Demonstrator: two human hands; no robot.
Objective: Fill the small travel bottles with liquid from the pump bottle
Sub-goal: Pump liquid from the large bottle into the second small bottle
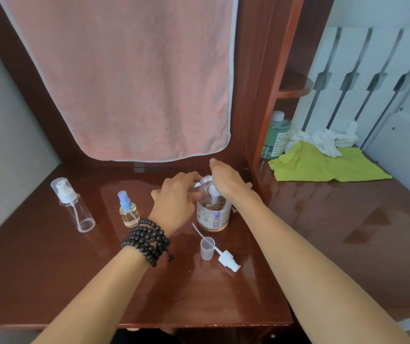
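A pump bottle (213,213) with a purple label and amber liquid stands mid-table. My right hand (227,181) lies palm down on its white pump head. My left hand (176,197) holds a small clear travel bottle (200,182) tilted on its side, its threaded neck at the pump's spout. That bottle's white pump top (228,261) with its dip tube and a clear cap (207,248) lie in front. A small spray bottle (128,209) with a blue nozzle stands to the left. Farther left stands an empty clear travel bottle (74,206) with its pump and cap on.
A pink towel (129,78) hangs over the back panel behind the table (50,269). At the right are a green bottle (276,135), a yellow-green cloth (323,165) and crumpled white tissue (323,139). A dark bead bracelet (146,240) wraps my left wrist.
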